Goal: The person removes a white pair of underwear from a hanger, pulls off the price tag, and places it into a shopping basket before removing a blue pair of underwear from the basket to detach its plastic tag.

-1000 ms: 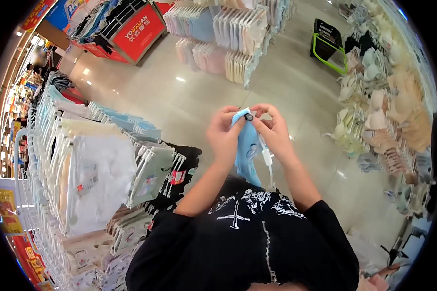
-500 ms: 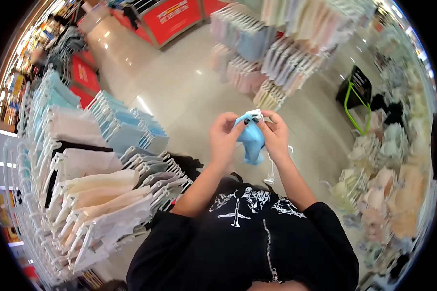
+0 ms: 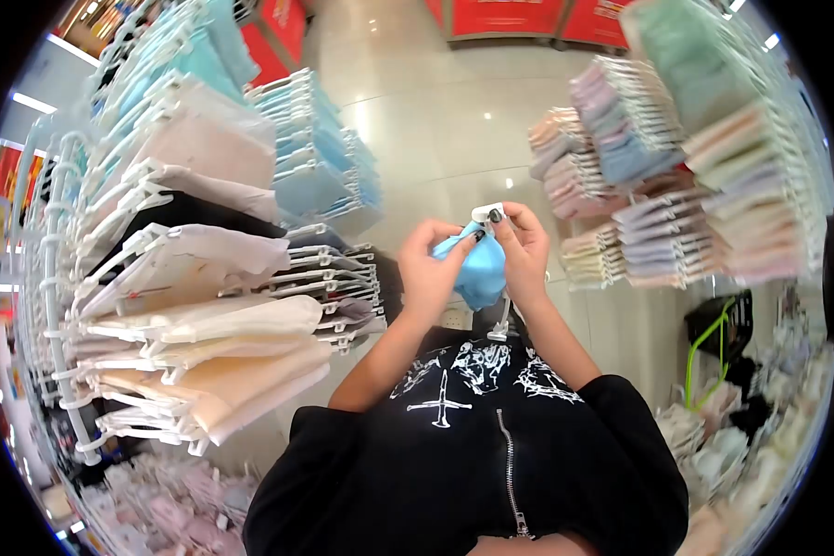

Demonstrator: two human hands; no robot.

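Observation:
In front of my chest hangs a small light blue garment (image 3: 480, 277), possibly underwear, bunched between my two hands. My left hand (image 3: 428, 271) pinches its upper left edge between thumb and fingers. My right hand (image 3: 525, 255) is closed on a white hanger clip (image 3: 485, 213) at the garment's top right corner, thumb pressed on the clip. Below the cloth, the hanger's other white end (image 3: 499, 330) dangles close to my shirt. The middle of the hanger is hidden behind the garment and my right hand.
On the left, a rack carries pale garments (image 3: 213, 334) on white hangers, with light blue ones (image 3: 310, 153) behind. Pastel garments (image 3: 663, 227) hang at right. A black basket (image 3: 721, 326) with a green handle stands low at right. Red display bins (image 3: 505, 18) line the far aisle.
My view has turned right and closer to the left rack. Both hands still hold the garment and hanger; the clip sits slightly higher and the cloth is more bunched.

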